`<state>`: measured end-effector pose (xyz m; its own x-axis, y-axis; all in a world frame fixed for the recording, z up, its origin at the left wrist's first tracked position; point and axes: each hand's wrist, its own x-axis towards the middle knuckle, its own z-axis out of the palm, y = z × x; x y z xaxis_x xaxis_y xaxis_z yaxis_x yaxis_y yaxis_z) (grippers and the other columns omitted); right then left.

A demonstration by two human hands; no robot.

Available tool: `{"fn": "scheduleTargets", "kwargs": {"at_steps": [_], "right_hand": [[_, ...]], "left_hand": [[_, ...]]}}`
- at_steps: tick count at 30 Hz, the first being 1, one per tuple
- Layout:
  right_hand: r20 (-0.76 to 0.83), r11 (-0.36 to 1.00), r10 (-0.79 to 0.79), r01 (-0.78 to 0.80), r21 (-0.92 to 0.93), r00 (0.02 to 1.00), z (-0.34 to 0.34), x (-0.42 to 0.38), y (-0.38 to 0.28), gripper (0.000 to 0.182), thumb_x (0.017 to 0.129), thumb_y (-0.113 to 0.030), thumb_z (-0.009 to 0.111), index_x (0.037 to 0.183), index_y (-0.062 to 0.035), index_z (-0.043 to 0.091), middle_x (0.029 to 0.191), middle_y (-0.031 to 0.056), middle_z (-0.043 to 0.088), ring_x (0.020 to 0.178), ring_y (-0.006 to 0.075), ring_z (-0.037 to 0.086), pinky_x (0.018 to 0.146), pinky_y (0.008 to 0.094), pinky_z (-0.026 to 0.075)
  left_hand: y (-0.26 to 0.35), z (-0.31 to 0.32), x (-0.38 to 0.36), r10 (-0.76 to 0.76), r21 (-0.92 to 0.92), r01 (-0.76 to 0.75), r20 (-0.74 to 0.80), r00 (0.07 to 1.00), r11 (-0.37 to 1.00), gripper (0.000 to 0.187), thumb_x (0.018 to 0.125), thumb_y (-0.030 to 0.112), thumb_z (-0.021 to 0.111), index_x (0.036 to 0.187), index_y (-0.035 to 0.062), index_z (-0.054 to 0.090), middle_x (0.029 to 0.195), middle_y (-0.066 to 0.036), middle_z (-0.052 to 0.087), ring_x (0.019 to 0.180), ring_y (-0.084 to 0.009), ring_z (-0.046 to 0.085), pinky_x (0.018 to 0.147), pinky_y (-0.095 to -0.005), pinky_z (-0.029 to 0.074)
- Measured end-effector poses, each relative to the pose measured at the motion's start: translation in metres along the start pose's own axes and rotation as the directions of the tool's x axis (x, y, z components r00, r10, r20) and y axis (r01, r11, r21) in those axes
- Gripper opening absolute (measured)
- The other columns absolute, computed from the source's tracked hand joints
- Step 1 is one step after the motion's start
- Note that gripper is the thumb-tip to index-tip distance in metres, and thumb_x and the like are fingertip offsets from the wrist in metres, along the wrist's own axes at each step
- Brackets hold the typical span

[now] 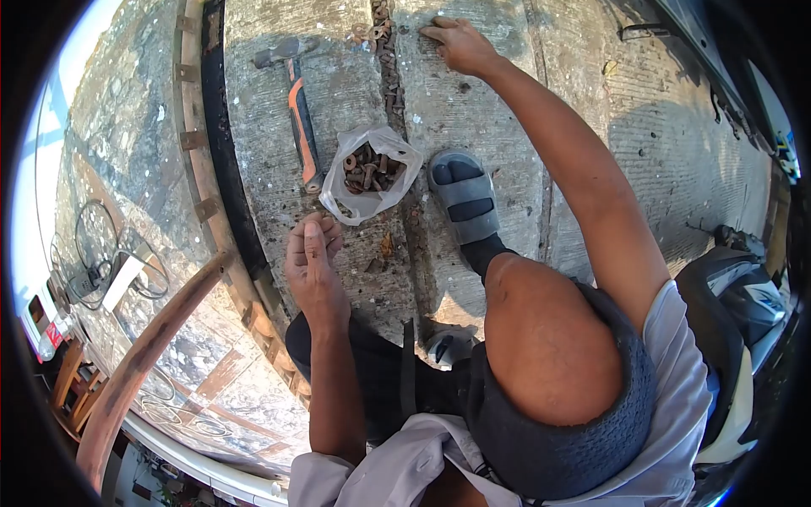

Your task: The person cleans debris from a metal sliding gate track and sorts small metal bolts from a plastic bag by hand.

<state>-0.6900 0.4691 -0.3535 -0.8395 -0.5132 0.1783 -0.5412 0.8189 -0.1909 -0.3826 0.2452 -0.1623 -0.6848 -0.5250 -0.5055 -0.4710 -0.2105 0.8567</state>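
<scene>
My left hand (pixel 315 260) is just below a clear plastic bag (pixel 365 207), its thumb pressed against curled fingers. Whether anything sits in that pinch I cannot make out. Rusty bolts and nuts (pixel 372 169) fill the bottom of the open bag, which rests on the concrete. My right hand (pixel 460 44) reaches far forward, its fingers stretched out low over the ground. Just left of those fingers, more rusty bolts (pixel 388 68) lie along a groove in the concrete, with some washers (pixel 363 34) beside it. A claw hammer (pixel 302 122) with an orange and black handle lies left of the bag.
My sandalled foot (pixel 470 207) stands right of the bag. A wooden rail (pixel 156 338) and a dark gap (pixel 232 169) run along the left. Beyond them lies a coiled cable (pixel 106 266). A motorcycle (pixel 743 296) is parked at the right.
</scene>
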Motion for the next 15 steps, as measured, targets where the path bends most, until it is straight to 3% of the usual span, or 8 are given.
{"fn": "scheduleTargets", "kwargs": {"at_steps": [3,6,9,12,15], "right_hand": [[0.377,0.986,-0.010,-0.052,0.156,0.926,-0.022,0.011,0.010,0.030,0.086,-0.014,0.061,0.114,-0.0061,0.065,0.126,0.0138,0.058,0.113,0.0324,0.058,0.102,0.0413,0.044],[0.458,0.916,0.108,-0.267,0.299,0.882,-0.050,-0.013,0.007,0.030,0.085,-0.012,0.061,0.114,-0.0064,0.065,0.124,0.0137,0.058,0.112,0.0324,0.058,0.099,0.0422,0.046],[0.482,0.936,0.030,-0.195,0.295,0.875,-0.063,-0.058,0.004,0.029,0.083,-0.010,0.062,0.112,-0.0057,0.066,0.115,0.0151,0.061,0.108,0.0330,0.060,0.094,0.0433,0.048],[0.393,0.960,0.065,-0.164,0.226,0.917,-0.051,-0.103,-0.012,0.028,0.082,-0.011,0.062,0.109,-0.0053,0.067,0.105,0.0175,0.063,0.103,0.0335,0.061,0.091,0.0436,0.050],[0.406,0.948,0.105,-0.215,0.235,0.908,-0.049,-0.113,-0.010,0.023,0.081,-0.011,0.066,0.102,-0.0023,0.067,0.104,0.0136,0.062,0.097,0.0349,0.062,0.087,0.0440,0.050]], "left_hand": [[0.002,0.011,0.003,0.038,-0.017,-0.038,0.001,0.999,0.999,0.034,0.102,0.028,0.050,0.114,-0.0033,0.058,0.102,-0.009,0.062,0.092,-0.0140,0.060,0.085,-0.0291,0.049],[0.001,0.014,0.003,0.044,-0.023,-0.044,0.005,0.999,0.999,0.033,0.102,0.027,0.050,0.113,-0.0033,0.058,0.101,-0.008,0.063,0.092,-0.0133,0.060,0.084,-0.0286,0.049],[-0.003,0.012,0.002,0.043,-0.024,-0.043,0.005,0.999,0.999,0.034,0.102,0.027,0.050,0.113,-0.0032,0.058,0.100,-0.008,0.063,0.091,-0.0135,0.060,0.083,-0.0280,0.049],[-0.005,0.014,0.000,0.050,-0.001,-0.050,-0.024,0.998,0.999,0.034,0.102,0.028,0.050,0.113,-0.0025,0.059,0.098,-0.008,0.063,0.088,-0.0126,0.059,0.080,-0.0273,0.049],[0.001,0.018,0.000,0.115,-0.050,-0.116,-0.025,0.993,0.992,0.034,0.102,0.029,0.050,0.112,-0.0021,0.059,0.096,-0.007,0.062,0.085,-0.0115,0.058,0.077,-0.0270,0.048]]}}
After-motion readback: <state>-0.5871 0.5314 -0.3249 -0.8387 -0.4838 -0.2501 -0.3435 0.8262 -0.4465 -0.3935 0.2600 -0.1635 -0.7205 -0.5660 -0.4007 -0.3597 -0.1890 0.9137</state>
